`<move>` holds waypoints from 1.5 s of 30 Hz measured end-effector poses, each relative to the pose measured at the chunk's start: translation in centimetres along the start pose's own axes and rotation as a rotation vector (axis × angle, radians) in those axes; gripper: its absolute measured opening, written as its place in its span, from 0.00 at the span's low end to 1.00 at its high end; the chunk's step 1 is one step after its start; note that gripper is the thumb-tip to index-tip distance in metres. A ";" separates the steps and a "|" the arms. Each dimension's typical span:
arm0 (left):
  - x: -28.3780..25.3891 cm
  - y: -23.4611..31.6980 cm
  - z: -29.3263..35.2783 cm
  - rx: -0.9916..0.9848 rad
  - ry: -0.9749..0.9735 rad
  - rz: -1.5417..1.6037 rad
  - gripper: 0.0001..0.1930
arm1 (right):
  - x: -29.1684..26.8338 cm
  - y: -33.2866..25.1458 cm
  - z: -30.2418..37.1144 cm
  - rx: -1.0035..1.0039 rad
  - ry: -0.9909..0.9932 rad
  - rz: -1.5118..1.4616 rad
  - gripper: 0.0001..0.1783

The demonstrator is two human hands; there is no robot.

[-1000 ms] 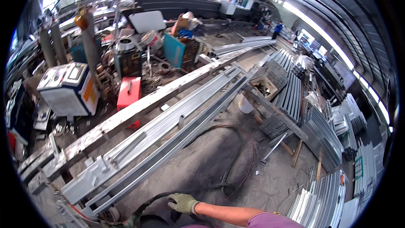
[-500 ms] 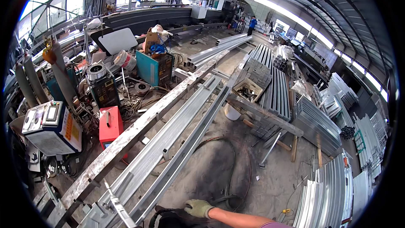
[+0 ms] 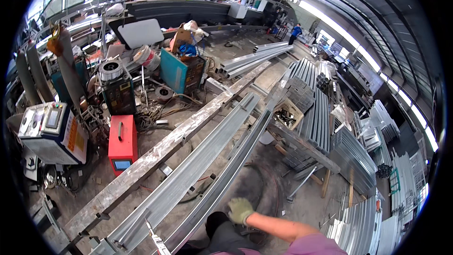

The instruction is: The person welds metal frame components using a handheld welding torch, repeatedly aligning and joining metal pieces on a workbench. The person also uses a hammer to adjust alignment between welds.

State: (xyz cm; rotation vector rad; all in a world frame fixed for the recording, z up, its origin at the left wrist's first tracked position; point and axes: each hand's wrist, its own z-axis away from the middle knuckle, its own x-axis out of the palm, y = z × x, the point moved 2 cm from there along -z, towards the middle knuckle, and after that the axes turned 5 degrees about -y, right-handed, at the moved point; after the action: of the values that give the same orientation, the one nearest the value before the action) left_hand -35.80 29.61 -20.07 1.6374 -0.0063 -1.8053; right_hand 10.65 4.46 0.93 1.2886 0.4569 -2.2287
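My right hand, in a greenish work glove, reaches in from the lower right above my dark-trousered knee. Its fingers are loosely apart and nothing shows in them. Just left of it runs a long metal channel, lying beside a wider galvanized channel. A slim grey-white tool with a thin pointed tip pokes up from the lower edge over these channels; its kind is unclear and its lower end is out of frame. My left hand is outside the picture.
A rusty beam runs alongside the channels. Left of it stand a red machine, a teal machine and gas cylinders. Hoses cross the floor. Stacked metal profiles fill the right. A person in blue stands far off.
My right hand has lifted forward and to the right, and my knee has come into view. The view has shifted, so the tool tip sits lower and farther right in the picture.
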 end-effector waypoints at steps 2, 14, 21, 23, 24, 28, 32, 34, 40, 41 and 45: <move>-6.6 5.6 -0.8 -0.359 -0.107 0.478 0.31 | -1.0 5.3 -2.8 -0.099 0.257 0.181 0.22; -19.5 27.9 -17.2 -0.680 0.035 0.604 0.23 | -3.2 14.2 -23.2 -0.578 -0.526 0.653 0.20; -13.8 30.0 -18.6 -0.702 -0.113 0.587 0.28 | -1.4 15.8 -23.9 -0.401 -0.832 0.664 0.46; -11.9 30.4 -18.2 -0.723 -0.063 0.545 0.29 | -0.4 17.2 -25.4 -0.398 -0.803 0.688 0.46; -11.6 30.8 -18.1 -0.745 -0.061 0.528 0.30 | -0.8 16.4 -25.6 -0.443 -0.755 0.688 0.46; -9.4 30.6 -19.4 -0.708 0.018 0.435 0.32 | -4.0 11.8 -25.7 -0.593 -0.634 0.668 0.44; -10.5 30.8 -19.6 -0.693 -0.025 0.406 0.30 | -5.5 9.4 -25.7 -0.651 -0.573 0.649 0.43; -11.6 30.9 -18.7 -0.671 0.052 0.376 0.30 | -6.1 8.4 -25.5 -0.664 -0.555 0.642 0.42; -14.4 31.4 -16.2 -0.649 0.177 0.453 0.26 | -6.4 6.9 -24.2 -0.683 -0.531 0.657 0.39; -15.0 31.2 -15.7 -0.646 0.178 0.476 0.25 | -6.4 6.7 -24.0 -0.684 -0.527 0.662 0.39; -16.1 28.2 -13.2 -0.514 0.138 0.558 0.27 | -6.3 6.1 -23.7 -0.682 -0.511 0.670 0.38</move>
State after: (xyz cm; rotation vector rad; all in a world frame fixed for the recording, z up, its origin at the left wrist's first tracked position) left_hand -11.25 21.58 3.68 1.2271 0.0536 -1.1480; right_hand 33.32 13.62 -5.36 0.3971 0.4410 -1.5324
